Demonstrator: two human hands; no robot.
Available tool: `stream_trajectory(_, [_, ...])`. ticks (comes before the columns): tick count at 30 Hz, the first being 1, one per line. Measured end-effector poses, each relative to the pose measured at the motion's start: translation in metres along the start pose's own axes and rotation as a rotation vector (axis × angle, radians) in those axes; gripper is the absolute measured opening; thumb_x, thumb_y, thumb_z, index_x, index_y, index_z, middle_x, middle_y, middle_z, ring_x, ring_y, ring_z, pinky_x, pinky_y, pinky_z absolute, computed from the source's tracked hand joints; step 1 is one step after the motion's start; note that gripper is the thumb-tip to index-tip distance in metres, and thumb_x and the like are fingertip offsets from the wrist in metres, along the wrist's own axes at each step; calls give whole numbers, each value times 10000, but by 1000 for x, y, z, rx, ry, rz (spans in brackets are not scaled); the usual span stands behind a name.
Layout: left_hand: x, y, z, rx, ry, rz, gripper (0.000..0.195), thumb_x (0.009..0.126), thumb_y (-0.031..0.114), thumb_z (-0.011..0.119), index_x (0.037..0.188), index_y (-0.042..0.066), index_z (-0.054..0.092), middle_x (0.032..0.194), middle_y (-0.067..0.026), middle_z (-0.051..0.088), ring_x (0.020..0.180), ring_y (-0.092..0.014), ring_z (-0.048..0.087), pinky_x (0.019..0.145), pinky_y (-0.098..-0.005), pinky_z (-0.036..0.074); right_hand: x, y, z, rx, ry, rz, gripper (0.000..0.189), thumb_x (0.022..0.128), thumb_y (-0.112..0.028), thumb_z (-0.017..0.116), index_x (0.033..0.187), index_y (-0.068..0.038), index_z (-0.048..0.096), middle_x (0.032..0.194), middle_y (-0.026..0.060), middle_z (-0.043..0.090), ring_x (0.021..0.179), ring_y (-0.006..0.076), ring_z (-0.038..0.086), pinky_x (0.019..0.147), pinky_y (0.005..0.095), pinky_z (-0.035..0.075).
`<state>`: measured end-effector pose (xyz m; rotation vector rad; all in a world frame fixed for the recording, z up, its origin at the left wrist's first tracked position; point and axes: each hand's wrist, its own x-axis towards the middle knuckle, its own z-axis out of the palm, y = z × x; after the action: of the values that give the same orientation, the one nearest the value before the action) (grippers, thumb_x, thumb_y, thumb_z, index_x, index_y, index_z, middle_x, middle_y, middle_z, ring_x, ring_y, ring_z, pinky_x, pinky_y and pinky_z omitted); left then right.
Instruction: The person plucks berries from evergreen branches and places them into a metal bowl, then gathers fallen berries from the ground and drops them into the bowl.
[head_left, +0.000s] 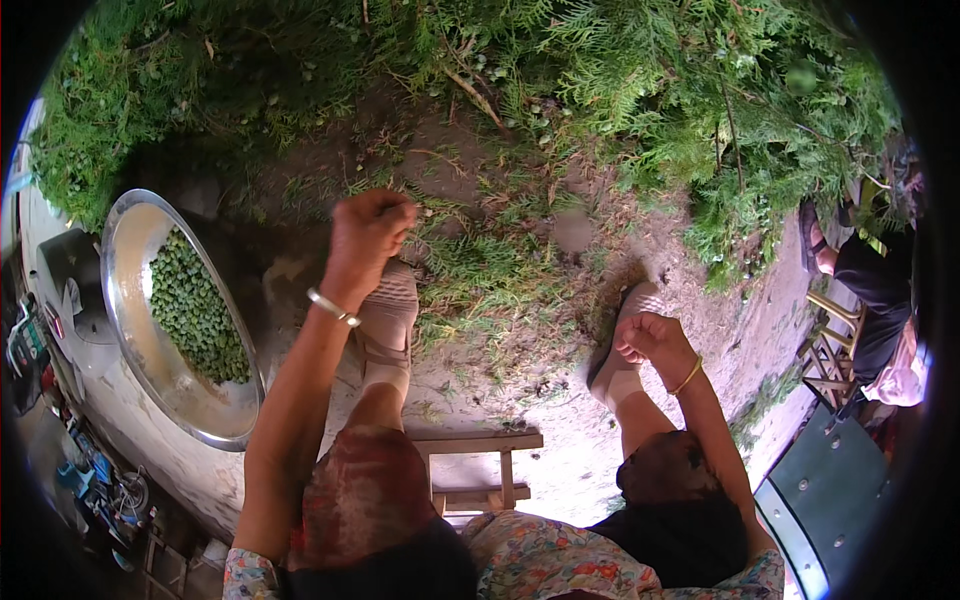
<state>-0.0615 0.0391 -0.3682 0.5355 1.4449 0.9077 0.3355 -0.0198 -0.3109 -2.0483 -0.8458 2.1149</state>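
Observation:
My left hand (371, 229), with a metal bangle (332, 307) at the wrist, is raised in a fist above my left shoe (388, 307). My right hand (658, 343) wears a yellow band (686, 377) and is curled in front of my right shoe (637, 300). Nothing sticks out of either fist; the insides of the palms are hidden. Left of my left arm, a wide metal basin (127, 300) leans steeply in view, holding a heap of small green conifer cones (195, 307). Cut conifer branches (645, 82) with scale-like green leaves are piled ahead of me.
Loose sprigs (480, 262) litter the ground between my feet. A wooden stool frame (480, 444) is below me. At right are another person's legs (874, 270), a wooden folding stool (832, 352) and a dark green studded panel (825, 480). A small blue wheeled item (94, 465) stands at lower left.

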Motion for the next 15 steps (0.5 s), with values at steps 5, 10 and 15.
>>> stream_trajectory(5, [-72,49,-46,229,273,135,123,822,85,617,850,-34,600,651,-15,536,532,-53,455,450,-198,345,-22,-14,-13,-39,55,-103,182,872,-134,575,972,17,589,818,92,640,733,154,620,670,277,514])
stream_trajectory(10, [-171,74,-125,550,621,418,120,841,102,591,800,-11,582,636,-26,535,548,-85,473,518,-244,392,-80,-45,-23,-108,178,-256,201,849,-127,587,987,18,588,801,91,640,725,152,618,657,269,510])
stream_trajectory(15, [-231,60,-184,1483,666,371,408,732,135,680,1099,-13,582,1111,-250,563,1112,-372,485,956,-446,364,-169,-92,-26,-112,282,-451,196,847,-123,589,970,29,595,796,94,643,729,143,622,656,261,510])
